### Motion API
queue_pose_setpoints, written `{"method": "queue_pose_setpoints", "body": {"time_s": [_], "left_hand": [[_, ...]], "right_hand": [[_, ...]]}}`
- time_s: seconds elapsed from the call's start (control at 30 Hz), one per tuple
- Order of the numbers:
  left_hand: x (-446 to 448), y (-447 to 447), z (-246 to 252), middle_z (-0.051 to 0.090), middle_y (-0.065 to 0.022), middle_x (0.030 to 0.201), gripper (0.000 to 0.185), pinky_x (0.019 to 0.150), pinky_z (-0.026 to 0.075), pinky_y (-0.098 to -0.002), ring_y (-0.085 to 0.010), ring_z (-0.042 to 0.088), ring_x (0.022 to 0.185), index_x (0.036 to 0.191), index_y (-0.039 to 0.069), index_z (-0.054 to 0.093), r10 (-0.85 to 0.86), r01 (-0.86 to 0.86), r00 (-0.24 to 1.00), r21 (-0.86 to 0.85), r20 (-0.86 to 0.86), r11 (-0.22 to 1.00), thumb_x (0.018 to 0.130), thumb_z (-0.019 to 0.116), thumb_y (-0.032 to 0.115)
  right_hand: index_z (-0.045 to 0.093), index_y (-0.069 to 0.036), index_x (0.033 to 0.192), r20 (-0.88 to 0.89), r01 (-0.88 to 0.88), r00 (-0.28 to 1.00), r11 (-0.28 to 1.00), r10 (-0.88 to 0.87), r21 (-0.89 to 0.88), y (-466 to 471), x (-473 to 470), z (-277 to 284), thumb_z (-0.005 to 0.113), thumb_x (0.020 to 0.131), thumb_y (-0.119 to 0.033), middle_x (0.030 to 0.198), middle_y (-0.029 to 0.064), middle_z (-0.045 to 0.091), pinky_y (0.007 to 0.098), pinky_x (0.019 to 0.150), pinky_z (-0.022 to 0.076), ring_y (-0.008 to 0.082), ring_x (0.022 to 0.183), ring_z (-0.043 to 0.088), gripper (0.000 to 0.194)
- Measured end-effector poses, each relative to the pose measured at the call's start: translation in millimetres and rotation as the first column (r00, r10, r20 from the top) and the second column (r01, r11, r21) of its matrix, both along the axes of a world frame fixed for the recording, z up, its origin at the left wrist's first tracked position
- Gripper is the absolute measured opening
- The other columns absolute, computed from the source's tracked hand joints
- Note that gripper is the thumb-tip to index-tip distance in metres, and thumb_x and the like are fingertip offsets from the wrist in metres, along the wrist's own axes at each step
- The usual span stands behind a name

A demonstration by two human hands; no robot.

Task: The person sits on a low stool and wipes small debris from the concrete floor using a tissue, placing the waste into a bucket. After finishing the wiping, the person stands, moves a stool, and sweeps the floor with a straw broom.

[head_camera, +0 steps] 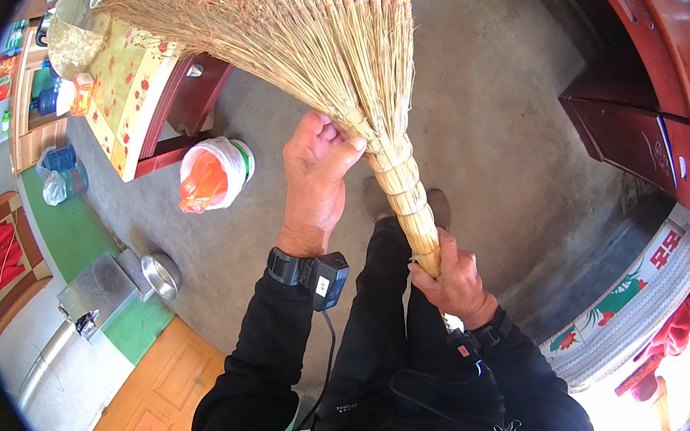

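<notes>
A straw hand broom spans the upper middle of the view, its bristles fanned towards the top left and its bound handle slanting down to the right. My right hand is closed around the handle's lower end. My left hand is at the neck of the broom, where the bristles meet the binding; its thumb and fingertips touch the straw there. The backs of some left fingers are hidden behind the broom. Both wrists wear black strapped devices, and a cable runs from the left one.
Below the broom lies a concrete floor. A lined bin with an orange bag stands beside a table with a floral cover. A metal bowl is at lower left, near a stove. Dark red cabinets line the right side.
</notes>
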State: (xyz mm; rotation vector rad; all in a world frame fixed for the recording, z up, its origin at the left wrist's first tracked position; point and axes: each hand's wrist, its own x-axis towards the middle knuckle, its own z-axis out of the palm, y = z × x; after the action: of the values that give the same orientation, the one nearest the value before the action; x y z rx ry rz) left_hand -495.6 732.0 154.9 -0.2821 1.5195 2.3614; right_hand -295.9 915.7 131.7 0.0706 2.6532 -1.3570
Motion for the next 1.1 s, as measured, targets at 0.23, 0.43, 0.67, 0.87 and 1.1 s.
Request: {"method": "queue_pose_setpoints", "body": {"time_s": [0.23, 0.43, 0.67, 0.87, 1.1], "left_hand": [[2.9, 3.6, -5.5, 0.067, -0.0117, 0.125, 0.044, 0.104, 0.051, -0.0353, -0.0194, 0.065, 0.114, 0.130, -0.005, 0.058, 0.031, -0.033, 0.999, -0.071, -0.033, 0.997, 0.088, 0.069, -0.012], [2.2, 2.5, -7.3, 0.066, -0.0123, 0.126, 0.047, 0.105, 0.051, -0.0353, -0.0196, 0.065, 0.115, 0.133, -0.005, 0.057, 0.040, -0.041, 0.999, -0.059, -0.018, 0.997, 0.088, 0.069, -0.011], [1.2, 4.9, -14.7, 0.063, -0.0137, 0.131, 0.059, 0.105, 0.051, -0.0348, -0.0194, 0.063, 0.118, 0.140, -0.006, 0.050, 0.008, -0.013, 0.999, -0.107, -0.045, 0.994, 0.086, 0.075, -0.010], [-0.3, 9.3, -19.2, 0.062, -0.0137, 0.132, 0.062, 0.106, 0.050, -0.0355, -0.0203, 0.062, 0.120, 0.141, -0.006, 0.049, 0.010, -0.015, 0.999, -0.119, -0.037, 0.993, 0.086, 0.076, -0.010], [-5.5, 15.2, -22.9, 0.062, -0.0125, 0.133, 0.058, 0.111, 0.048, -0.0373, -0.0213, 0.061, 0.123, 0.140, -0.004, 0.051, -0.014, 0.009, 0.999, -0.105, -0.038, 0.994, 0.087, 0.073, -0.010]], "right_hand": [[0.050, 0.008, 0.135, -0.019, -0.020, 1.000, 1.000, 0.020, 0.007, -0.6, -1.1, -4.1, 0.084, 0.080, -0.016, 0.083, 0.0242, 0.069, 0.0491, 0.067, 0.0579, 0.0436, 0.073, 0.071, 0.069], [0.050, 0.008, 0.136, -0.012, -0.027, 1.000, 1.000, 0.027, 0.008, 0.6, -4.9, -5.1, 0.084, 0.080, -0.015, 0.084, 0.0244, 0.069, 0.0485, 0.068, 0.0582, 0.0433, 0.074, 0.071, 0.069], [0.051, 0.008, 0.135, 0.041, -0.020, 0.999, 0.998, 0.022, -0.056, 2.7, -10.7, -5.0, 0.084, 0.080, -0.016, 0.084, 0.0238, 0.069, 0.0478, 0.067, 0.0583, 0.0426, 0.074, 0.072, 0.069], [0.050, 0.010, 0.135, 0.003, -0.040, 0.999, 0.998, 0.040, -0.042, 7.4, -14.8, -8.5, 0.084, 0.080, -0.016, 0.083, 0.0229, 0.069, 0.0472, 0.067, 0.0584, 0.0420, 0.074, 0.072, 0.069], [0.050, 0.010, 0.135, 0.004, -0.045, 0.999, 0.999, 0.045, -0.029, 15.7, -20.1, -12.0, 0.083, 0.080, -0.015, 0.082, 0.0219, 0.069, 0.0464, 0.066, 0.0586, 0.0413, 0.072, 0.071, 0.069]]}}
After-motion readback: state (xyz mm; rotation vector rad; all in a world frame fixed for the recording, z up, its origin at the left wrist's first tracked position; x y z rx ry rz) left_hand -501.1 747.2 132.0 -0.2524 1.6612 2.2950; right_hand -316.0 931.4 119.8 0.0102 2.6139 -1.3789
